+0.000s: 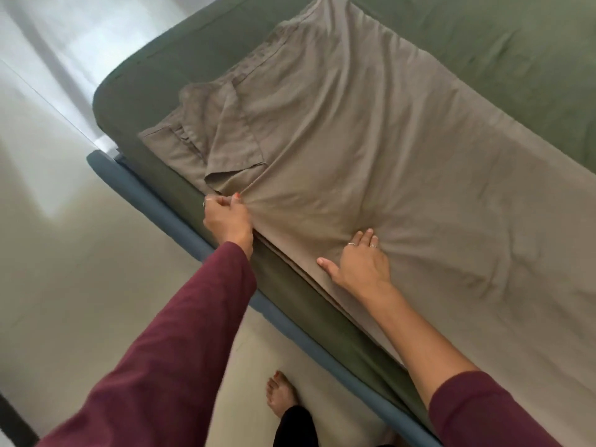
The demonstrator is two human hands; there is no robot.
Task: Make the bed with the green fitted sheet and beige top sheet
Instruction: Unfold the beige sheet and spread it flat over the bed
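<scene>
A: Where was the beige top sheet (371, 175) seen?

B: It was spread, partly folded over itself, across the green fitted sheet (503, 50), which was stretched over the mattress. One folded-back flap was seen near the far left corner, with hemmed edges exposed. Wrinkles were fanned out from the near edge toward the middle.

A: Left hand (227, 217)?

B: The near edge of the beige top sheet was pinched between curled fingers and thumb, right at the mattress side. The cloth was bunched at that pinch. A ring was visible on one finger, and red polish was noted on a nail. A maroon sleeve (167, 350) was worn down to the wrist.

A: Right hand (358, 262)?

B: It was laid flat on the beige top sheet, palm down, fingers straight and close together, thumb spread out toward the bed edge. Nothing was gripped. Rings were seen on two fingers. That sleeve was pushed up to the elbow.

A: Anything else recorded?

B: A blue bed frame (180, 217) was seen running below the green side of the mattress. A bare foot (280, 395) was planted on the pale floor (80, 285) beside the frame, with a dark trouser leg above it. A white curtain (64, 43) was hung at the upper left.
</scene>
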